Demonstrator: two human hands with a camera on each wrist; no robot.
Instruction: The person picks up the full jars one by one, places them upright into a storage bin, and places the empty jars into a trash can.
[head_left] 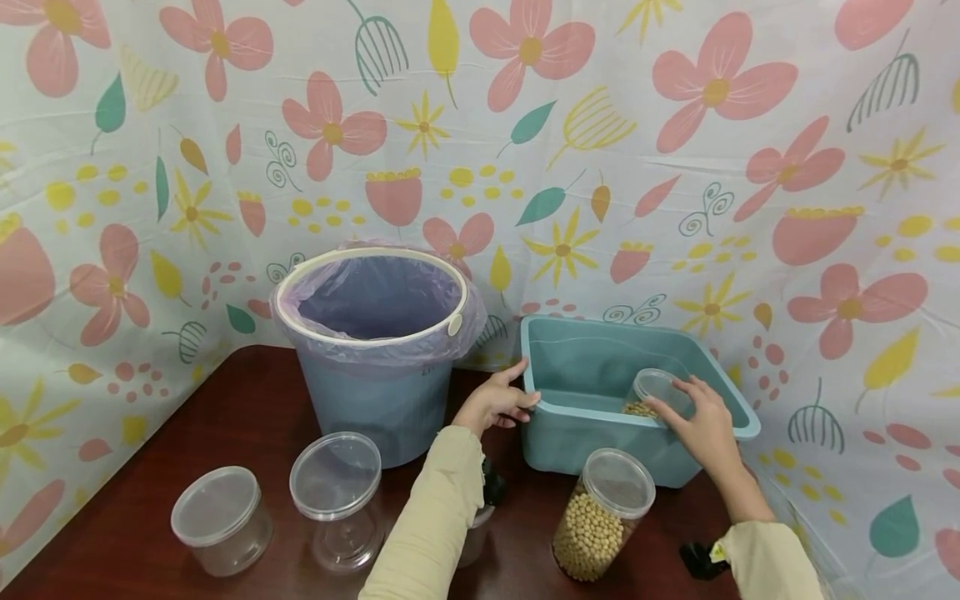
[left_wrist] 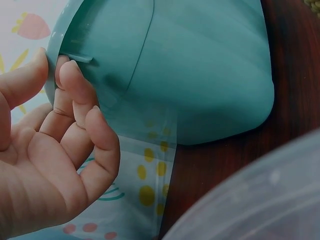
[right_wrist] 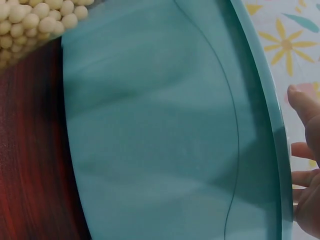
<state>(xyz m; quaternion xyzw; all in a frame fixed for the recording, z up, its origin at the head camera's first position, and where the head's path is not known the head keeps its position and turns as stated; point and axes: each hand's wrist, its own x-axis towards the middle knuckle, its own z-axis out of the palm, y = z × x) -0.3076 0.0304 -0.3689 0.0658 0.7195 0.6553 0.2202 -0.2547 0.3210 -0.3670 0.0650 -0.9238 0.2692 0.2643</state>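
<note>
A teal rectangular basin [head_left: 600,433] stands on the table at centre right. My left hand [head_left: 498,402] is at its left end; in the left wrist view the thumb and curled fingers [left_wrist: 80,85] pinch the rim. Inside the basin, near the front right, is a clear lidded jar [head_left: 642,407] with some beans in it. My right hand [head_left: 705,425] reaches over the front rim beside this jar, thumb and fingers spread about its top; whether they touch it I cannot tell. A taller clear jar full of pale beans [head_left: 588,533] stands in front of the basin.
A blue bin [head_left: 375,400] lined with a purple bag stands at the back left. Two clear lidded containers [head_left: 221,546] [head_left: 345,533] are at the front left. Another container [head_left: 474,542] is partly hidden behind my left forearm. Flowered cloth [head_left: 480,125] hangs behind the table.
</note>
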